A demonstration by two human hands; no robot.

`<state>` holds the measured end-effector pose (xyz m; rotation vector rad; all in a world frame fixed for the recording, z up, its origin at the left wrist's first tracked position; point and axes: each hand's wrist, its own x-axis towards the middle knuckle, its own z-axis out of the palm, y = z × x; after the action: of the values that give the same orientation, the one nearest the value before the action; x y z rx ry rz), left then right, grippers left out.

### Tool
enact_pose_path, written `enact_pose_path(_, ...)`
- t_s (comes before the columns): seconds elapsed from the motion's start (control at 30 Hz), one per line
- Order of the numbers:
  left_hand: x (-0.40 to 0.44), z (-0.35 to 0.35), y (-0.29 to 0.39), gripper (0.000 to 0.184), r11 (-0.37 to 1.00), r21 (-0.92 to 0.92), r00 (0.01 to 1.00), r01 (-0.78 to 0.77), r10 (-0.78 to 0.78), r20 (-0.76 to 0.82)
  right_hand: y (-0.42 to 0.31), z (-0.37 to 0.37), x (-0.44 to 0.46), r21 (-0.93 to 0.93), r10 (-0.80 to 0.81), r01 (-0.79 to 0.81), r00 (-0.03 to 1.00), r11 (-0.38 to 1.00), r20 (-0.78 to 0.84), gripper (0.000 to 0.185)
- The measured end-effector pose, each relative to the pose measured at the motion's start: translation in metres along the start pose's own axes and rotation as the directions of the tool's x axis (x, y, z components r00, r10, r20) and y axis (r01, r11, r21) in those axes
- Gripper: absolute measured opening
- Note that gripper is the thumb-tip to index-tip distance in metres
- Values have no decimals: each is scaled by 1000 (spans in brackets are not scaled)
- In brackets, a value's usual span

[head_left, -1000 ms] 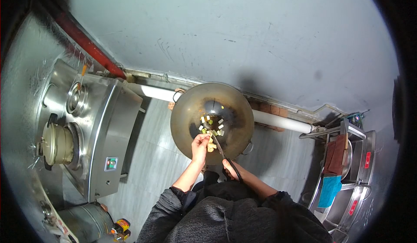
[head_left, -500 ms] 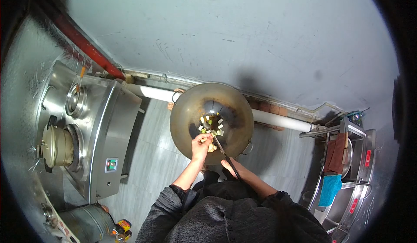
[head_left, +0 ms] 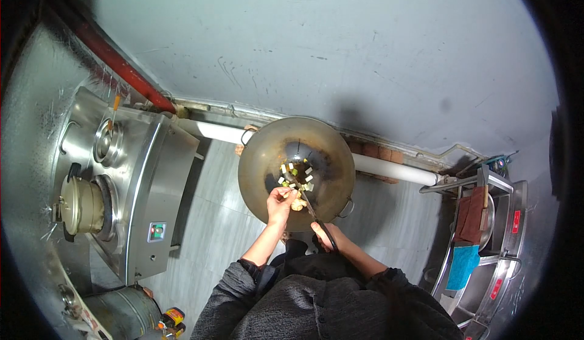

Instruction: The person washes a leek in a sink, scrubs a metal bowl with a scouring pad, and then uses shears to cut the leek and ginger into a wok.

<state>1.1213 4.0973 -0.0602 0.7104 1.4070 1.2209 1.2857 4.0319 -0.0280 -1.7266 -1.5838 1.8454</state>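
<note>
A large metal wok [head_left: 258,163] is in front of me. White and green cut pieces [head_left: 308,179], resembling chopped scallion, lie in its dark, wet-looking bottom. My left hand [head_left: 278,206] is over the near part of the wok, fingers closed on a pale yellowish, knobbly piece [head_left: 298,204] that looks like ginger. My right hand [head_left: 330,234], at the wok's near rim, grips the black handle of a long metal tool [head_left: 311,210]. It slants forward beside my left fingers towards the cut pieces. Whether it is scissors or a spatula, I cannot tell.
A steel stove [head_left: 143,182] with a lidded pot [head_left: 79,205] stands on the left. Bottles [head_left: 173,317] and a metal drum [head_left: 125,309] are at lower left. A white pipe [head_left: 395,168] runs behind the wok. On the right, brown and blue cloths [head_left: 462,266] hang from a steel rack [head_left: 502,236].
The tool's far end has shifted forward and left past my left fingers. My right hand has turned slightly, and more of the pale piece shows below my left fingers.
</note>
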Motion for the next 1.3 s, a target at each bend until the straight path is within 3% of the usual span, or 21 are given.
enact_pose_path(0.07,4,-3,-6,17,1000,-14,1000,-5,5,20,5,0,2,70,131,-133,991,989,35,70)
enact_pose_path(0.13,10,-10,-14,16,967,-244,997,80,-76,28,7,-2,2,95,145,-150,988,984,60,69)
enact_pose_path(0.2,8,-11,-1,16,926,-346,989,147,-140,46,7,-4,2,119,157,-166,984,979,87,68)
enact_pose_path(0.23,7,-12,5,18,871,-443,977,213,-202,72,6,-5,0,97,97,-104,993,990,74,68)
enact_pose_path(0.3,7,-17,10,20,854,-470,975,221,-210,77,-6,-8,-8,74,38,-42,997,996,63,68)
enact_pose_path(0.37,7,-20,12,26,777,-587,973,228,-210,99,-18,-10,-17,3,-141,141,990,990,-32,69)
enact_pose_path(0.43,7,-22,18,27,758,-600,960,255,-272,64,-14,-8,-15,22,-86,86,996,996,4,69)
enact_pose_path(0.47,9,-25,19,24,732,-610,951,304,-273,145,-12,-8,-13,41,-32,30,999,999,38,69)
enact_pose_path(0.5,10,-27,20,21,705,-615,936,352,-271,225,-12,-7,-12,40,-32,30,999,999,40,69)
enact_pose_path(0.63,12,-33,21,16,642,-640,905,423,-334,263,1,0,-1,61,-97,95,995,994,31,66)
enact_pose_path(0.7,13,-37,18,17,572,-629,850,526,-350,392,7,3,5,42,-138,137,990,990,23,66)
enact_pose_path(0.8,13,-37,16,16,588,-624,857,514,-358,369,8,4,5,5,-88,87,995,996,40,66)
enact_pose_path(0.93,2,-27,24,16,679,-602,907,421,-296,301,8,10,8,35,-185,184,983,982,18,64)
enact_pose_path(1.0,-2,-23,30,22,809,-463,923,362,-244,297,3,10,7,49,-222,221,975,974,16,63)
enact_pose_path(1.2,-4,-24,23,20,904,-333,950,269,-194,243,2,12,7,157,-189,172,977,973,102,64)
enact_pose_path(1.3,-7,-18,22,19,917,-315,965,244,-195,178,9,22,11,194,-196,192,981,962,1,65)
